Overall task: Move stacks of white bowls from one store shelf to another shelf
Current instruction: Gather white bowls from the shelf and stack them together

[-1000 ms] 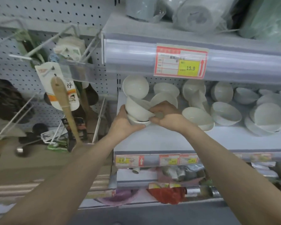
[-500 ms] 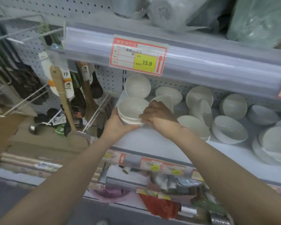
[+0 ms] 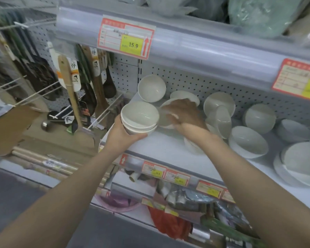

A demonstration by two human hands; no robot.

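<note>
White bowl stack [image 3: 139, 119]: smooth, shiny, round and deep. A few bowls sit one inside the other, mouths up, just above the left end of the shelf.
Left hand [image 3: 123, 134]: under the stack, with fingers curled round its bottom and side. It grips the stack alone.
Right hand [image 3: 183, 113]: just beside the stack, on top of one more bowl. Its fingers bend over the rim and hold it, though this part is a bit blurry.
Leaning bowl [image 3: 164, 118]: white and tipped on its side, very close to the stack. I cannot tell if they touch.
Shelf [image 3: 168, 149]: a flat, white, smooth board.
Other bowls [image 3: 248, 140]: many more to the right, some tipped over and some leaning on each other.
Back wall [image 3: 186, 83]: grey metal full of little holes. One bowl rests against it.
Wooden spoon [image 3: 68, 86]: long and brown, hanging on a hook to the left.
Step now: I think the person is building up a stack before carrying it away.
Next move: the leaning bowl likely has to turn mouth up and go softly into the top bowl while the left hand keeps the stack level.
Watch out: the bowls look hard and slippery, so a bump could chip one or let it slide.
</note>
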